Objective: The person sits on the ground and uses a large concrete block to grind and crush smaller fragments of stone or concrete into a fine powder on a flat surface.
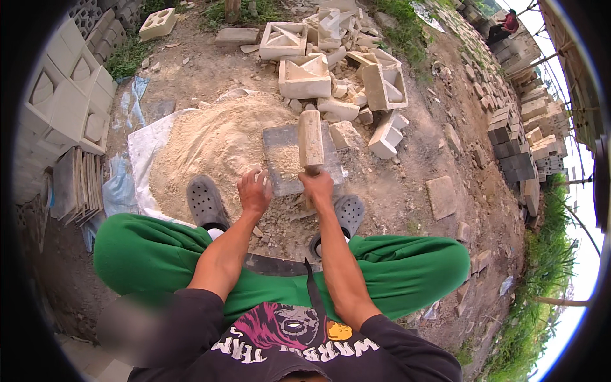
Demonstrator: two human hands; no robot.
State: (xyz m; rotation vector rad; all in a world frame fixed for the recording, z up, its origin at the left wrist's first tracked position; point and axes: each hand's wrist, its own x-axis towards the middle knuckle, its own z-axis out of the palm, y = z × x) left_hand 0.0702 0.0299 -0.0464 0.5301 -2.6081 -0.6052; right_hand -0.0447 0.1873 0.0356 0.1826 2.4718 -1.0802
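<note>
My right hand [316, 185] is closed round the handle of a mallet with a thick, dusty, pale block head [310, 137]. The head stands over a flat dark slab [273, 141] on the ground in front of me. Crushed tan rubble [287, 159] lies on the slab, left of the mallet head. My left hand [255, 191] is at the slab's near left edge, fingers apart and slightly curled; nothing clear shows in them. A broad heap of tan crushed powder [207, 140] spreads left of the slab on a white sheet [141, 153].
Broken pale moulded blocks [305, 76] pile up beyond the slab. Stacked pale blocks [60, 89] and thin boards [77, 188] stand at the left. A flat stone [441, 196] lies to the right. My feet in grey clogs [207, 200] flank the work. Another person [506, 27] sits far right.
</note>
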